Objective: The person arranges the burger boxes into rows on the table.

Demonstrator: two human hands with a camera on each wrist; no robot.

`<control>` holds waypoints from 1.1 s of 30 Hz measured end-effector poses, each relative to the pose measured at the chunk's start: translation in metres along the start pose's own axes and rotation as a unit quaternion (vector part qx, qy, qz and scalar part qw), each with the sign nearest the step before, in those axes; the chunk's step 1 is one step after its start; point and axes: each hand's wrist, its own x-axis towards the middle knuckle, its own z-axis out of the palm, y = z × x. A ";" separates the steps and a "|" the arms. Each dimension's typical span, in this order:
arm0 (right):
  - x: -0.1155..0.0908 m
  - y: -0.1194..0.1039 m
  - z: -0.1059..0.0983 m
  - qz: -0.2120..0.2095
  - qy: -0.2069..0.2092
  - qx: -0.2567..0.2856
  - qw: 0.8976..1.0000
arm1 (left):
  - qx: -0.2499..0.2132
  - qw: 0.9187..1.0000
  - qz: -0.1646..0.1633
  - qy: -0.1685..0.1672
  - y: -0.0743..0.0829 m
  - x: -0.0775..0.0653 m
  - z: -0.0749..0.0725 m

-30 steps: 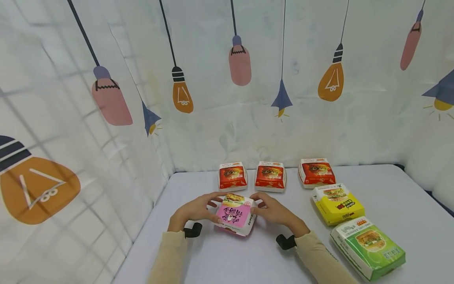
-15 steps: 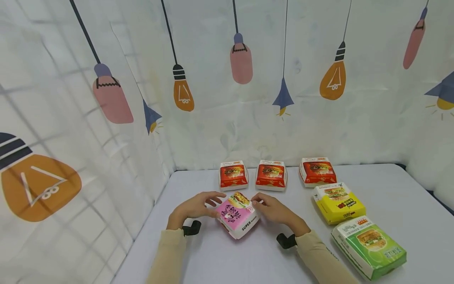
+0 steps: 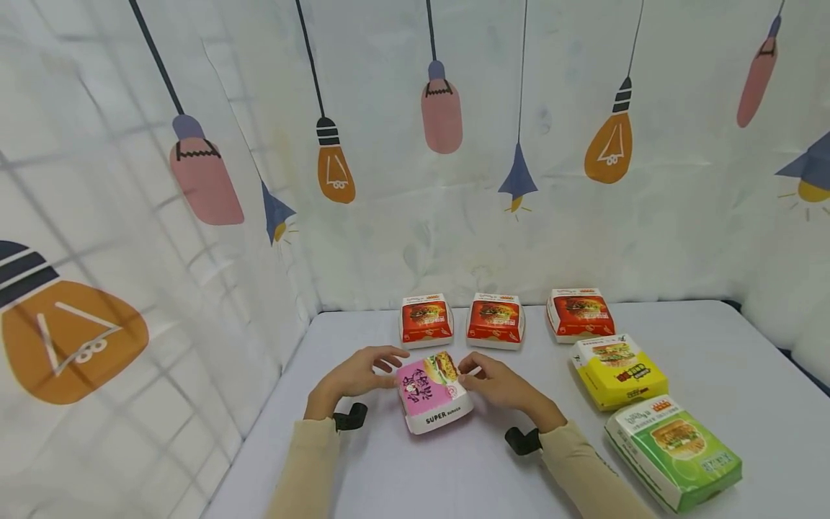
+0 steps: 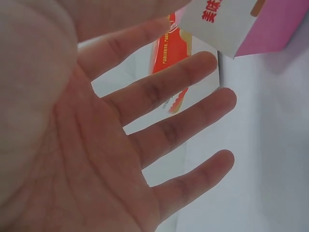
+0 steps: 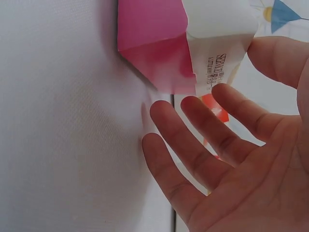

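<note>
A pink and white burger box (image 3: 431, 393) with "SUPER" on its front side sits on the table between both hands, slightly turned. At its left edge is my left hand (image 3: 357, 375); the thumb reaches the box side, while the other fingers (image 4: 193, 121) spread out straight beyond it. My right hand (image 3: 499, 386) stands at the right side. Its thumb (image 5: 277, 58) meets the box's upper edge and the index fingertip lies right at the white side wall (image 5: 219, 58), with the remaining fingers loosely extended.
Red burger boxes stand along the back: a left one (image 3: 426, 321), a middle one (image 3: 496, 321) and a right one (image 3: 580, 316). A yellow box (image 3: 619, 371) and a green box (image 3: 674, 450) lie to the right on the white table (image 3: 415, 483). A patterned curtain (image 3: 389, 238) hangs behind.
The pink burger box has turned clockwise on the table, bringing its "SUPER" side from the right round to the front. Both hands stay beside it, nearly in place.
</note>
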 end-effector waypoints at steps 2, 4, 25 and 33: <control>0.000 -0.001 0.000 0.001 -0.003 0.004 1.000 | 0.004 1.000 -0.005 0.008 0.002 0.001 0.000; -0.001 0.000 -0.001 0.002 -0.005 0.006 1.000 | 0.006 1.000 -0.008 0.015 0.005 0.002 0.001; 0.000 -0.003 0.000 0.010 -0.023 0.021 0.999 | 0.016 0.998 -0.002 0.068 0.011 0.010 0.011; -0.002 -0.005 0.002 0.005 -0.023 0.016 1.000 | 0.017 0.994 -0.024 0.105 0.014 0.017 0.023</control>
